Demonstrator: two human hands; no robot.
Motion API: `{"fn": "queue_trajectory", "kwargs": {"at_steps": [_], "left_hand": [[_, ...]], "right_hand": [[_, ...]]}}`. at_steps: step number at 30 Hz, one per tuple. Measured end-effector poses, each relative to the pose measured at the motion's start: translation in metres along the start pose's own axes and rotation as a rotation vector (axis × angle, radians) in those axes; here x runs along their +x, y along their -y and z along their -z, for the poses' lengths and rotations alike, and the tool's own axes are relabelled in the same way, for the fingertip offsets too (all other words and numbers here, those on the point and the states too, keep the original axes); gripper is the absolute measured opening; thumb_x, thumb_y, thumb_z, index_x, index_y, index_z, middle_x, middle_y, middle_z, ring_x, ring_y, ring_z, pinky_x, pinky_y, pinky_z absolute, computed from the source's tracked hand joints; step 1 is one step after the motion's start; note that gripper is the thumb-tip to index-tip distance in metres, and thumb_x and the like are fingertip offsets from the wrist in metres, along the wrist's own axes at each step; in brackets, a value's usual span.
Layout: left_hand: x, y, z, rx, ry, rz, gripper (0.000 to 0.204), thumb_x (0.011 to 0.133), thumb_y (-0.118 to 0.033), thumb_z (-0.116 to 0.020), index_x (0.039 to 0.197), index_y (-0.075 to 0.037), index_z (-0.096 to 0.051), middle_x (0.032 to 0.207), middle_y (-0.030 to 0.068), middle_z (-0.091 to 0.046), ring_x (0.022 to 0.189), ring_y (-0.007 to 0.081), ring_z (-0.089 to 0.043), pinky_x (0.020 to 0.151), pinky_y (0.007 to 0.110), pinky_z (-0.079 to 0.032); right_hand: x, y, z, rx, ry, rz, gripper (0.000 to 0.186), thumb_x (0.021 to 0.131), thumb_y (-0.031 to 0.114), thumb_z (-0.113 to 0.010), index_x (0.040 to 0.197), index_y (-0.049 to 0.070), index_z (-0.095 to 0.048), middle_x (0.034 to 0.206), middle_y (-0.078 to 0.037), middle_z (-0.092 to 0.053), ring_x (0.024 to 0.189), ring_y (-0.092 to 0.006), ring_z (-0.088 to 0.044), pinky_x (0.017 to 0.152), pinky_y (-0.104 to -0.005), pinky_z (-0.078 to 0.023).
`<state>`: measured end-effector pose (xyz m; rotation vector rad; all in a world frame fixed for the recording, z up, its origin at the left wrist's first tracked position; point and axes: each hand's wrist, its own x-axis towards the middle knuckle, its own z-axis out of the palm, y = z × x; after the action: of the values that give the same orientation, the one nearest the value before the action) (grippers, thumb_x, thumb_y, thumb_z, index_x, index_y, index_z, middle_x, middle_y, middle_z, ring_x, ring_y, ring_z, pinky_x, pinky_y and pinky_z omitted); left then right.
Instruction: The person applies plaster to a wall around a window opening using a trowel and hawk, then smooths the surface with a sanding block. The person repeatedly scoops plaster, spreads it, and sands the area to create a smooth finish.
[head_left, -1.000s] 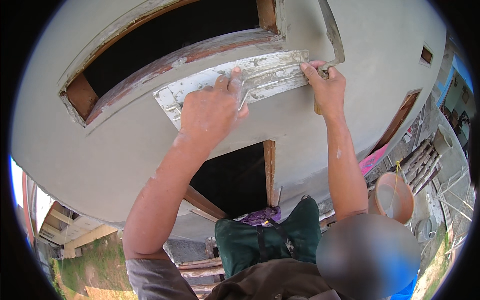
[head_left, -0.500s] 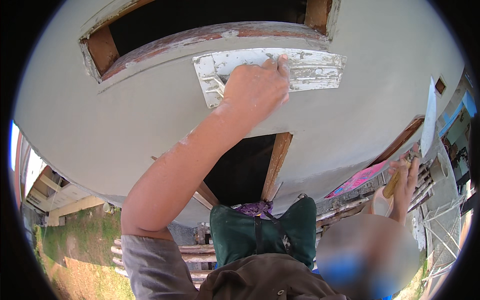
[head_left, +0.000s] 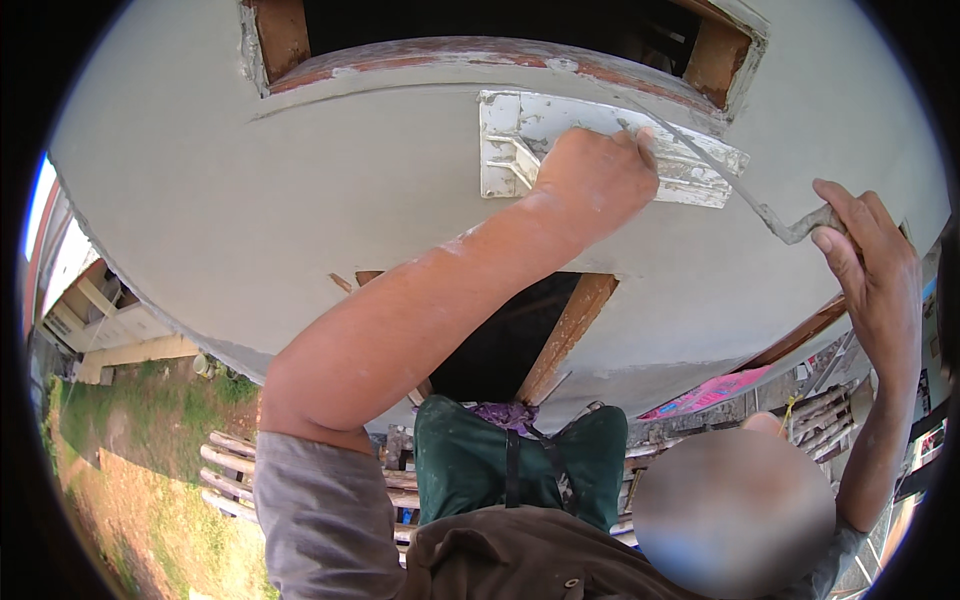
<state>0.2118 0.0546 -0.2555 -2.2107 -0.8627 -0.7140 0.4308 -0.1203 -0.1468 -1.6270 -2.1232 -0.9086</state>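
Observation:
My left hand (head_left: 600,178) is closed on the handle of a long white plastering float (head_left: 505,178) smeared with grey mortar. The float is held just below the window sill, in front of the grey plastered wall (head_left: 380,190); whether its face touches the wall I cannot tell. My right hand (head_left: 865,235) is raised at the right, fingers around the handle of a trowel (head_left: 715,165). Its thin blade appears edge-on and slants up to the left, over the float's right half. The fingers hide most of the trowel's handle.
Above is a window opening with a worn wooden sill (head_left: 470,62). A dark, wood-framed opening (head_left: 510,335) lies lower down. Wooden poles (head_left: 230,470) run low behind my legs in green trousers (head_left: 470,450). A pink sheet (head_left: 705,393) lies at the right. A blurred patch hides the lower right.
My right hand has risen from the lower right with the trowel, bringing its blade across the float. The view has swung left; the float stays below the sill.

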Motion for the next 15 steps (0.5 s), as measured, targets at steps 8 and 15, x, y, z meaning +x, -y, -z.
{"fn": "queue_trajectory", "kwargs": {"at_steps": [8,15], "left_hand": [[0.002,0.001,-0.008,-0.086,-0.058,-0.014,0.022,0.075,-0.016,-0.067,0.091,-0.002,-0.069,0.085,0.0118,-0.069,0.082,0.029,-0.069,0.07,0.041,-0.054],[0.0,-0.002,-0.007,-0.025,-0.138,0.001,0.02,0.076,-0.015,-0.068,0.092,-0.004,-0.073,0.099,0.0115,-0.071,0.097,0.0298,-0.067,0.081,0.041,-0.053]], "right_hand": [[0.056,0.026,0.0,-0.049,-0.06,0.287,0.037,0.091,0.028,-0.067,0.121,0.005,-0.066,0.075,-0.012,-0.057,0.064,-0.0249,-0.054,0.061,-0.0367,-0.042],[0.063,0.036,-0.007,-0.186,-0.052,0.285,0.039,0.091,0.032,-0.066,0.121,0.006,-0.066,0.076,-0.012,-0.059,0.065,-0.028,-0.055,0.062,-0.0389,-0.042]]}}
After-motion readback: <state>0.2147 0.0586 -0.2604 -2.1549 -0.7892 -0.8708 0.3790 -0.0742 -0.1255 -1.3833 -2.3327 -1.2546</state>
